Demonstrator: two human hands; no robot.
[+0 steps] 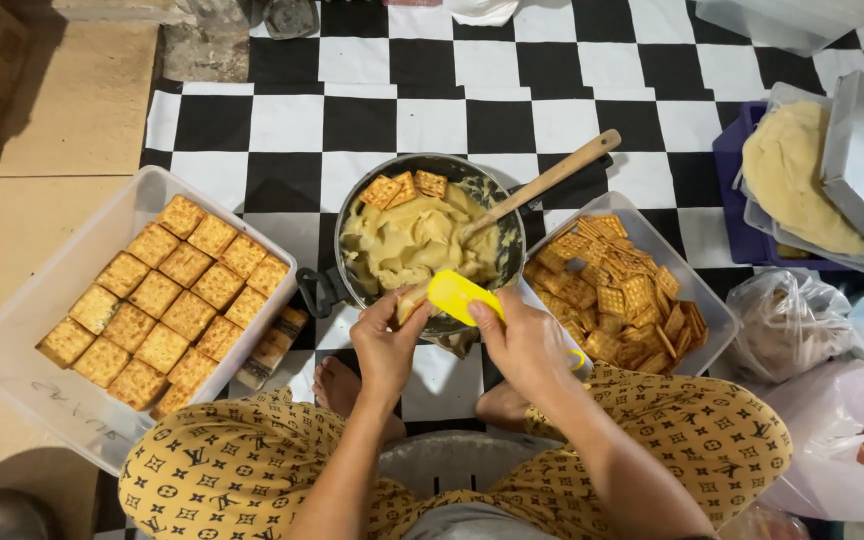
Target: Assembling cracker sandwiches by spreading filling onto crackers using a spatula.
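From the head camera I look down at my two hands, which meet at the near rim of the pot (pixel 352 215). My left hand (pixel 384 345) is closed around a cracker (pixel 410 300) covered with cream. My right hand (pixel 524 343) is closed on a yellow scraper (pixel 460 295), and its blade touches the cracker. Just beyond my hands the pot is full of beige cream (pixel 414 245), with some plain crackers (pixel 402 187) at the far side and a wooden spoon (pixel 542 183) leaning in it. To the left of my left hand is a clear tray (pixel 27 330) with filled crackers in rows (pixel 167 300). To the right of my right hand is another tray (pixel 704 300) with loose crackers (pixel 617 300).
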